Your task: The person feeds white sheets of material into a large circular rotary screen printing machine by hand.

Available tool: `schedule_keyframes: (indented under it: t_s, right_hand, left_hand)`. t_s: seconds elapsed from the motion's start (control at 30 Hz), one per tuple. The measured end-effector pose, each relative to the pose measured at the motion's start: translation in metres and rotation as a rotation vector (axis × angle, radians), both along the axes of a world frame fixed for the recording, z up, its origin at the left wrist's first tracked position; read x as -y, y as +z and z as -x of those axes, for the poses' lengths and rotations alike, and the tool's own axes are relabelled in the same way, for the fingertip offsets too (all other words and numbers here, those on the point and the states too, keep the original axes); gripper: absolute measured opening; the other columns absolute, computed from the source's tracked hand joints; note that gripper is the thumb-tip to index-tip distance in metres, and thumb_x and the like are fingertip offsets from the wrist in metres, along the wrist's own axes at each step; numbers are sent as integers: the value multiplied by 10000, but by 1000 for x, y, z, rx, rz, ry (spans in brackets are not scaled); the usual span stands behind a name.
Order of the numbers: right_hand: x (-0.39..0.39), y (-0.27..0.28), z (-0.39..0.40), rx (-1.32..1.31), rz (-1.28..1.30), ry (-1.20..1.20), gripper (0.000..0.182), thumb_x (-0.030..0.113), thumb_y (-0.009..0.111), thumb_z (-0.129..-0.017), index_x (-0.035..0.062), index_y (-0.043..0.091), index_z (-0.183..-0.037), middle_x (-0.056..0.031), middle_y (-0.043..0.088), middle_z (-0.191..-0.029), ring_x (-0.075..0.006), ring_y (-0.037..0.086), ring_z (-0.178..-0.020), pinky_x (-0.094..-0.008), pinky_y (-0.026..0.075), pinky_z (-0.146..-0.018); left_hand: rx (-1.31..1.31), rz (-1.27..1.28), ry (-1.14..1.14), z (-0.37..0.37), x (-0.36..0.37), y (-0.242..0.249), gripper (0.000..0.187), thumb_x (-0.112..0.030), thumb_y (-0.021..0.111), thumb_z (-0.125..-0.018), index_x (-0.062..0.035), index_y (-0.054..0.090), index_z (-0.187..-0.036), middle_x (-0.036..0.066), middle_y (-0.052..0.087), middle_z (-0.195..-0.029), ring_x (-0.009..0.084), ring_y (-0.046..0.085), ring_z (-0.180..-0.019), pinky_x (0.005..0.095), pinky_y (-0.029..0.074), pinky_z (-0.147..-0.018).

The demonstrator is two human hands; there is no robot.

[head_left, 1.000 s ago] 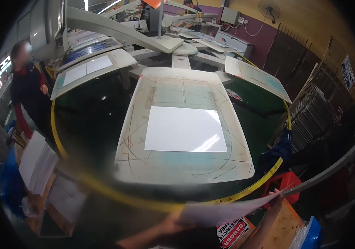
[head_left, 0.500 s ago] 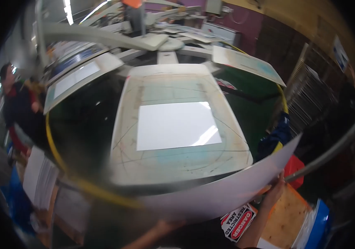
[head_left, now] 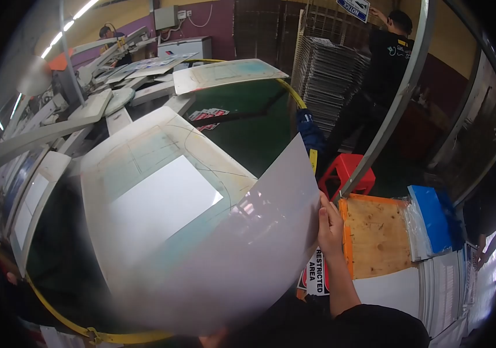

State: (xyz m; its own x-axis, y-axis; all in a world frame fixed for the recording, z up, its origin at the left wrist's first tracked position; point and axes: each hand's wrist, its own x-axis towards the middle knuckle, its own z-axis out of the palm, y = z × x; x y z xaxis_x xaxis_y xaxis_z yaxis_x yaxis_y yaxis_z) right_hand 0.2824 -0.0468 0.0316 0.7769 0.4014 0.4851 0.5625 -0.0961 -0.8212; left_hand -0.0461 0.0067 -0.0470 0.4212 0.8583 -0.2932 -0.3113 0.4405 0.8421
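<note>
A large glossy white sheet point(head_left: 248, 243) is held up, bowed and tilted, over the near end of a pale printing platen point(head_left: 94, 174). My right hand point(head_left: 330, 229) is closed on the sheet's right edge, thumb toward me. At the bottom of the view a sliver of my left hand point(head_left: 213, 337) shows at the sheet's lower edge; its fingers are hidden behind it. A smaller white sheet point(head_left: 164, 197) lies flat on the stained platen, partly covered by the held one. A sign reading "Restricted Area" point(head_left: 316, 277) shows below my right hand.
Another platen point(head_left: 230, 74) extends at the back; one at left point(head_left: 38, 200) bears a white sheet. A yellow rail point(head_left: 56, 313) curves round the machine. At right are a red stool point(head_left: 349, 172), wooden board point(head_left: 375, 238) and stacked sheets point(head_left: 442, 290). A person point(head_left: 390, 64) stands by a rack point(head_left: 332, 75).
My view has swung to the right. The large sheet stays in my hands and now hides more of the platen's near end. A person lifting a notice sign has come into clearer view.
</note>
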Motion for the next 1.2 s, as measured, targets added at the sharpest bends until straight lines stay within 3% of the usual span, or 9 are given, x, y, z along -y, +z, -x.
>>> schedule_keyframes:
  t_s: [0.3, 0.6, 0.67, 0.8, 0.93, 1.03, 1.2]
  right_hand:
    - [-1, 0, 2, 0, 34, 1, 481, 328, 385, -971, -53, 484, -1247, -132, 577, -1059, -173, 526, -995, -266, 380, -888]
    - [9, -5, -5, -12, 99, 8, 515, 380, 378, -969, -22, 467, -1278, -68, 564, -964, -125, 489, -849, -236, 377, -792]
    - [7, -15, -12, 82, 176, -44, 526, 394, 381, -966, -17, 463, -1284, -50, 543, -921, -109, 462, -808, -223, 365, -753]
    - [6, -8, -6, 24, 85, 8, 532, 401, 384, -964, -18, 464, -1283, -41, 530, -895, -101, 449, -789, -213, 359, -732]
    - [2, -6, -3, -12, 81, 26, 524, 388, 387, -965, -23, 462, -1282, -63, 554, -946, -121, 484, -857, -229, 375, -792]
    - [-1, -1, 3, -58, 105, 18, 518, 377, 390, -965, -26, 457, -1284, -77, 564, -976, -134, 495, -883, -240, 379, -817]
    - [-2, -12, -6, 50, 263, -32, 515, 371, 390, -966, -29, 453, -1286, -94, 570, -1003, -148, 505, -912, -250, 378, -843]
  left_hand:
    - [-32, -26, -42, 4, -3, 4, 661, -47, 659, -653, 7, 411, -1263, 138, 459, -1251, 291, 426, -1160, 441, 297, -1004]
    - [60, -146, -36, 7, -5, -13, 605, -21, 634, -655, -2, 437, -1226, 125, 497, -1181, 276, 466, -1104, 423, 339, -966]
    - [90, -186, -38, 9, -5, -19, 593, -15, 628, -655, -4, 443, -1218, 122, 505, -1165, 273, 474, -1092, 419, 348, -958]
    - [153, -293, -44, 10, -8, -33, 570, -4, 617, -656, -7, 454, -1202, 117, 522, -1134, 267, 492, -1067, 410, 367, -941]
    - [206, -398, -35, 9, -8, -40, 547, 8, 605, -657, -11, 465, -1186, 111, 539, -1103, 260, 509, -1043, 402, 385, -924]
    - [299, -310, -25, 2, -6, -24, 536, -18, 631, -645, -9, 466, -1156, 95, 540, -1044, 250, 515, -1010, 390, 384, -915]
    - [204, -293, -25, 10, -7, -35, 464, -19, 637, -641, -13, 482, -1079, 74, 541, -965, 231, 518, -962, 383, 384, -882]
